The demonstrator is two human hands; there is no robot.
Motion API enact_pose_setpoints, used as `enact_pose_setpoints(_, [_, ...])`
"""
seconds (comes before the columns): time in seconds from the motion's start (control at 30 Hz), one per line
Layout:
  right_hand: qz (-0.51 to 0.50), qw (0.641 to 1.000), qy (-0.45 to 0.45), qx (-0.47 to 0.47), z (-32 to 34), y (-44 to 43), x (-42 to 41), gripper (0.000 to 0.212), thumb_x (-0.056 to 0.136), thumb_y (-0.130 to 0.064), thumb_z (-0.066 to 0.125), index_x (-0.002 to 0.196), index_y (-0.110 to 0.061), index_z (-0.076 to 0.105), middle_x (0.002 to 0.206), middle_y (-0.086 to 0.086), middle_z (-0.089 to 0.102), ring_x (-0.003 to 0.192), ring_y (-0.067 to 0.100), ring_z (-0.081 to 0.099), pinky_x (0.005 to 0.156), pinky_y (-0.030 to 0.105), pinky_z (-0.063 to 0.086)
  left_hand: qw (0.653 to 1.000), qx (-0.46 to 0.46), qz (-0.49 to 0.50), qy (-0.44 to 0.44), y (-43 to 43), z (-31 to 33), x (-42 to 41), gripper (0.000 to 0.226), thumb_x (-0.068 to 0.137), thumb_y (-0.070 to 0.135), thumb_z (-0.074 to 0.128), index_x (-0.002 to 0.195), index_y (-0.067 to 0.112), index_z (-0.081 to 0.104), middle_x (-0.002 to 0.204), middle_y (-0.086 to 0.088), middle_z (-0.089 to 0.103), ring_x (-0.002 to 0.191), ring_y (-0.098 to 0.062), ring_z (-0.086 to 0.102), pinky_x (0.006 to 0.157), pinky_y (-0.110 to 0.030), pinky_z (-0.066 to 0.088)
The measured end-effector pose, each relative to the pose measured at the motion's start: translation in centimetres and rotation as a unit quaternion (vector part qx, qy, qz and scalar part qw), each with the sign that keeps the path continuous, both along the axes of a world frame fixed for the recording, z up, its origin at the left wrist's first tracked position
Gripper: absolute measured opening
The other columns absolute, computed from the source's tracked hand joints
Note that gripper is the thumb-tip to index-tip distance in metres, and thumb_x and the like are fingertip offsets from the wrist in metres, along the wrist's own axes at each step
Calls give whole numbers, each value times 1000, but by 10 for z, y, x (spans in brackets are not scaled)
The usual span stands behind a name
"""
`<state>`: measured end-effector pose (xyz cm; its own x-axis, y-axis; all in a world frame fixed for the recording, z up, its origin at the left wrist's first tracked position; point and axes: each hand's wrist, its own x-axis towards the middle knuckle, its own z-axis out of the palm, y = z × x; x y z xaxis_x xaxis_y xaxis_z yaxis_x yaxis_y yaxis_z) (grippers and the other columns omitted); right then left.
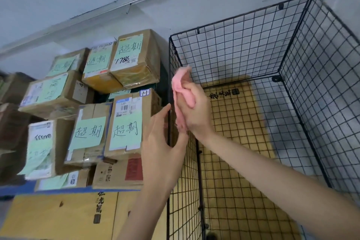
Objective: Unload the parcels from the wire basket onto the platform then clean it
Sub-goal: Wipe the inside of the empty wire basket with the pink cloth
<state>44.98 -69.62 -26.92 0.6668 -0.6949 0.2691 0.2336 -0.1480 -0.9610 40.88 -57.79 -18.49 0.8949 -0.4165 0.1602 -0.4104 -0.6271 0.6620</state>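
The right hand curls its fingers round a soft pink cloth, pressing it on the inner face of the black wire basket's left wall. The left hand, fingers straight, lies against that wall's outer side. Taped cardboard parcels with green labels are stacked just left on the blue platform; the grid-walled interior is open rightward.

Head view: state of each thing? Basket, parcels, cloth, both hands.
wire basket: upright, top open, no parcels inside
parcels: closed, stacked outside the basket to its left, green notes on them
pink cloth: bunched, held against the inside of the basket's left wall
right hand: grips the pink cloth
left hand: fingers straight, holds nothing, at the outside of that wall
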Motion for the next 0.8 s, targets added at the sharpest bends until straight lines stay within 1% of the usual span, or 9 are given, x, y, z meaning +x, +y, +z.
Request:
enact_pose_setpoints(0.1, [-29, 996, 72, -37, -57, -7, 9, 14, 94, -13, 65, 106, -7, 68, 96, 6, 64, 82, 10, 61, 73, 15, 46, 1000, 4, 7, -1, -1, -1, -6, 55, 87, 28, 62, 140, 27, 49, 123, 17, 57, 115, -2, 49, 94, -16, 38])
enact_pose_setpoints(0.23, [11, 971, 239, -23, -145, -11, 13, 12, 97, -20, 60, 107, -22, 66, 99, -4, 66, 89, 14, 66, 76, 31, 59, 1000, 19, 10, -7, -2, -3, -3, 56, 86, 22, 66, 139, 29, 49, 116, 20, 55, 112, -7, 48, 88, -17, 39])
enact_pose_setpoints(0.33, [24, 947, 310, -82, -185, -8, 14, 15, 99, -27, 56, 111, -34, 60, 104, -8, 65, 91, 9, 66, 72, 21, 58, 1000, 23, 10, -6, -1, -3, -2, 56, 86, 24, 65, 139, 31, 48, 116, 21, 54, 111, -6, 47, 89, -17, 39])
enact_pose_setpoints(0.4, [16, 947, 312, -75, -187, -6, 15, 17, 99, -28, 57, 114, -35, 59, 106, -7, 64, 91, 8, 66, 71, 18, 57, 1000, 26, 13, -12, 0, -5, 0, 56, 85, 24, 66, 138, 31, 49, 117, 21, 54, 110, -6, 47, 89, -13, 38])
enact_pose_setpoints(0.47, [20, 957, 290, -5, -174, -5, 9, 15, 98, -25, 58, 111, -29, 64, 104, -6, 67, 94, 12, 68, 78, 33, 60, 1000, 20, 19, -11, 0, -6, 0, 55, 85, 22, 67, 137, 30, 49, 117, 20, 55, 108, -7, 49, 87, -13, 39])
enact_pose_setpoints(0.53, [37, 970, 235, 43, -148, -5, -1, 14, 99, -16, 57, 107, -21, 67, 102, -3, 68, 94, 14, 67, 83, 42, 59, 1000, 11, 20, -10, 0, -5, 1, 54, 85, 22, 69, 136, 30, 51, 115, 19, 56, 105, -7, 50, 84, -19, 42])
enact_pose_setpoints(0.63, [41, 984, 168, 46, -90, 4, -15, 13, 99, -13, 54, 107, -16, 64, 98, -1, 66, 91, 13, 63, 86, 41, 56, 1000, 0, 15, -11, -2, -3, 1, 53, 85, 30, 65, 135, 30, 50, 112, 15, 56, 97, -9, 53, 80, -29, 48])
enact_pose_setpoints(0.73, [54, 987, 130, 75, -35, 16, -30, 13, 100, -29, 55, 104, -22, 65, 97, 0, 65, 92, 16, 63, 86, 44, 54, 1000, -18, 12, -2, -2, -4, 0, 55, 83, 45, 54, 136, 29, 50, 113, 14, 57, 97, -10, 55, 82, -32, 51])
enact_pose_setpoints(0.8, [73, 985, 102, 120, -3, 22, -42, 28, 90, -46, 55, 102, -23, 65, 99, 6, 65, 94, 24, 63, 86, 46, 54, 1000, -29, 10, -3, -1, -3, 0, 56, 85, 51, 51, 136, 28, 52, 113, 14, 56, 98, -8, 55, 82, -30, 49])
